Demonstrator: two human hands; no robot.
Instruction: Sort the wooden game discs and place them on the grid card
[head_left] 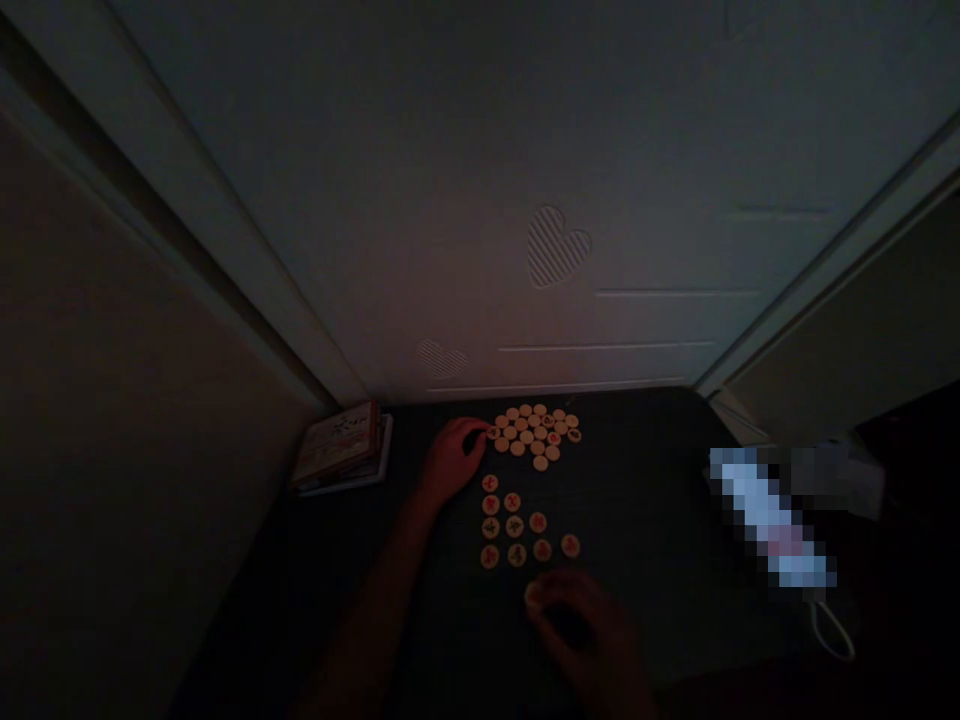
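My left hand [454,460] reaches to the left edge of a loose cluster of round xiangqi pieces [526,437]. Its thumb and fingers curl together at a marked piece [493,433] there. Most of the cluster shows plain pale faces; a few show characters. Closer to me, several pieces with red or dark characters [514,526] lie face up in stepped rows. Below those rows, my right hand [589,630] pinches another xiangqi piece [532,598] between thumb and fingers. That piece's face is mostly hidden, and the light is dim.
The dark table [637,470] meets a pale panel [450,250] with embossed hearts at the back. A small stack of books [341,448] sits at the left. On the right lies a pixelated bright object [772,520], with a white cord loop [834,632] beside it.
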